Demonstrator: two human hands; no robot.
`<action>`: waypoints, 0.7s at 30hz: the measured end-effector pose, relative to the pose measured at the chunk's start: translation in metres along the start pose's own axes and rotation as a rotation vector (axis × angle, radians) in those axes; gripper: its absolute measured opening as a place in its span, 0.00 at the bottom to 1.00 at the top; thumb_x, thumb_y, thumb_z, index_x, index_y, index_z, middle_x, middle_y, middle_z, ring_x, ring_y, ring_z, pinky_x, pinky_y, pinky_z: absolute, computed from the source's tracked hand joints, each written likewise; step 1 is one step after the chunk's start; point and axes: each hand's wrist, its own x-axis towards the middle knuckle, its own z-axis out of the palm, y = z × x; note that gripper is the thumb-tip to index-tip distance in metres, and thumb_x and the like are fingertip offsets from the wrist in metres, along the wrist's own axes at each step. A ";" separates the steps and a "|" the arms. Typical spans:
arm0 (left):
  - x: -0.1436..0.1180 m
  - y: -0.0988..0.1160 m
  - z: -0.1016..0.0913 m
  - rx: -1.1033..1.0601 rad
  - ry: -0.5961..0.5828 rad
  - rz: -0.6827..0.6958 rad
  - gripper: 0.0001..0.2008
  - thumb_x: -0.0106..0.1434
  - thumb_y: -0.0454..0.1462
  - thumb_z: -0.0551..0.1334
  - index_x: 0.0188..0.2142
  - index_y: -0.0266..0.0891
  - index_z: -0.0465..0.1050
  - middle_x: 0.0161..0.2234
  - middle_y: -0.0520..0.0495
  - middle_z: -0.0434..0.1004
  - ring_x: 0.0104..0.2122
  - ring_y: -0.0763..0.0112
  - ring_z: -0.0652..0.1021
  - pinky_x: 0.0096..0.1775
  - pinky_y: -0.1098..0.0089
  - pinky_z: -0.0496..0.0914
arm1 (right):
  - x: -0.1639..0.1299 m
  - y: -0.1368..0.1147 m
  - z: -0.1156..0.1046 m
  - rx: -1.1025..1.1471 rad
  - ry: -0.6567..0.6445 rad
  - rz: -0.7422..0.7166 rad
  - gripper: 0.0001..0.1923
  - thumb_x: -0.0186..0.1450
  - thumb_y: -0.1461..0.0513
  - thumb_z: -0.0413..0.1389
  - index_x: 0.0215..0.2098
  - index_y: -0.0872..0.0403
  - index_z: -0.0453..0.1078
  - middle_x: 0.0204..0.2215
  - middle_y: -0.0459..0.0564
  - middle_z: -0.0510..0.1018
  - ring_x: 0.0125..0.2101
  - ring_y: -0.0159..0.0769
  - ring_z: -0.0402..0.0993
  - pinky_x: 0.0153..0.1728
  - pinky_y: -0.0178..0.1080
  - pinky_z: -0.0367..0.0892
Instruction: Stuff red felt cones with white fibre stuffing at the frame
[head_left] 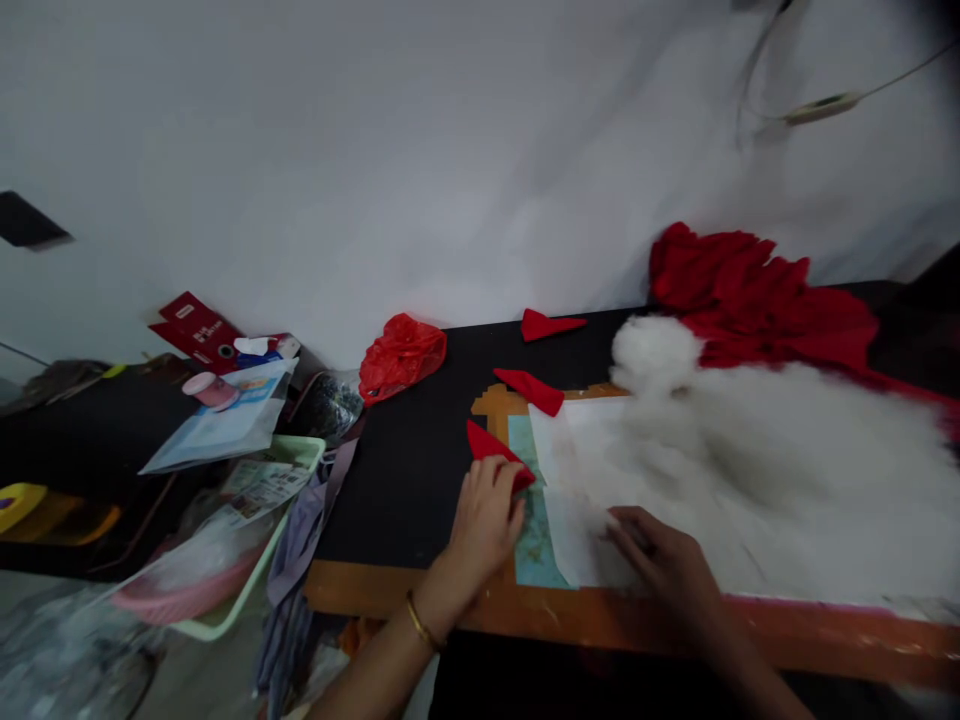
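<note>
Table (405, 470), black top with an orange-brown front edge, set against a plain white wall (360, 150).

Left hand (484, 520): grip closed on a red cone (491, 452) of cloth, fingers over its near end, its tip pointing away and to the left. Bangle (420, 622) on the wrist.

Right hand (660, 565): blurred, fingers bent and resting on white paper (577, 540) beside the left hand; whether its grip holds anything cannot be told.

Beyond the left hand: a second red cone (531, 388), then a third (549, 323) close to the wall. Further left of these, a red bag (401, 355).

Beyond and outward of the right hand: a white stuffing heap (750, 450), touching the paper; behind it, a red cloth pile (750, 290) against the wall.

Far left of the left hand, off the table: a green tray (300, 455), papers (225, 425), a red box (196, 330).
</note>
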 end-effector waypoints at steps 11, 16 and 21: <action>0.046 -0.004 0.015 -0.280 0.040 -0.146 0.08 0.60 0.30 0.55 0.37 0.41 0.70 0.34 0.48 0.76 0.34 0.67 0.76 0.39 0.69 0.68 | 0.027 -0.054 0.048 0.592 -0.034 0.166 0.21 0.65 0.45 0.49 0.41 0.53 0.68 0.33 0.51 0.79 0.25 0.39 0.77 0.30 0.41 0.73; 0.042 0.009 0.024 -0.459 0.108 -0.166 0.05 0.61 0.34 0.58 0.33 0.40 0.72 0.29 0.49 0.77 0.29 0.68 0.75 0.33 0.71 0.66 | 0.049 -0.043 0.059 0.177 0.063 -0.078 0.12 0.64 0.54 0.50 0.33 0.52 0.71 0.29 0.51 0.79 0.27 0.41 0.76 0.30 0.40 0.70; 0.027 0.033 0.028 -0.482 0.153 -0.089 0.08 0.62 0.34 0.58 0.37 0.43 0.76 0.35 0.47 0.79 0.36 0.63 0.76 0.40 0.67 0.66 | 0.050 -0.036 0.061 0.177 0.006 -0.102 0.13 0.63 0.60 0.49 0.23 0.54 0.71 0.19 0.48 0.76 0.21 0.38 0.72 0.24 0.37 0.67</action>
